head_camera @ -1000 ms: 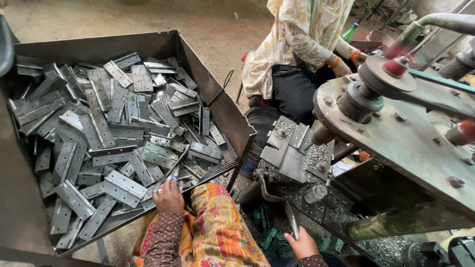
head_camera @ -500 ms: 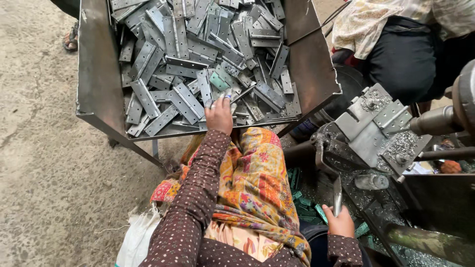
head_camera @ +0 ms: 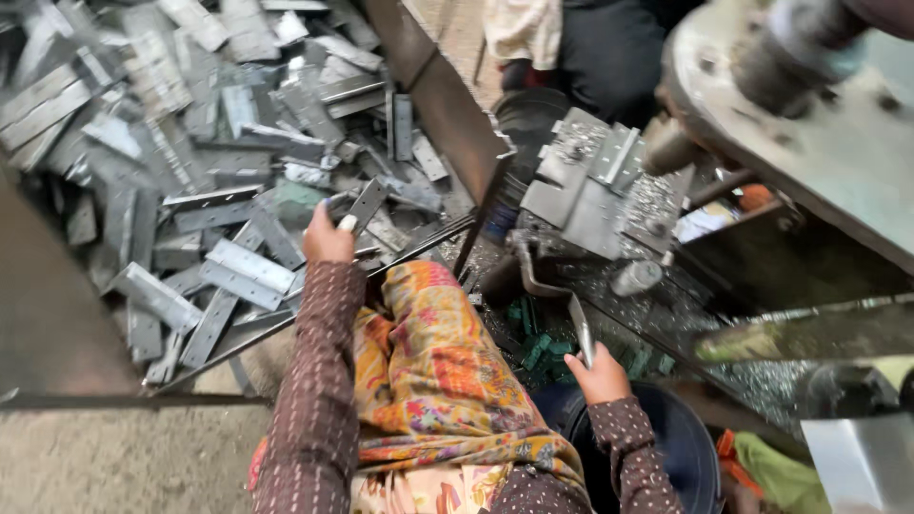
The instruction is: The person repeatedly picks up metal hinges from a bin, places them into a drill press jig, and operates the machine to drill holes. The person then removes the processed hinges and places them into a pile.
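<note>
A big metal bin (head_camera: 433,90) full of flat grey metal plates fills the left half of the view. My left hand (head_camera: 327,238) reaches over the bin's near edge and holds one narrow plate (head_camera: 362,207) tilted upward. My right hand (head_camera: 598,374) grips the end of a bent metal lever (head_camera: 547,290) that runs up toward a machine fixture (head_camera: 586,186) covered in metal chips. A colourful patterned cloth (head_camera: 433,371) lies over my lap between the two arms.
A large grey machine body (head_camera: 809,133) rises at the right. Another person in dark trousers (head_camera: 609,48) sits behind the fixture. Green pieces (head_camera: 538,343) and swarf lie under the lever. A dark round bucket (head_camera: 681,447) stands below my right hand.
The view has swung back toward the machine. My left hand has lifted a plate out of the pile. My right hand stays on the lever.
</note>
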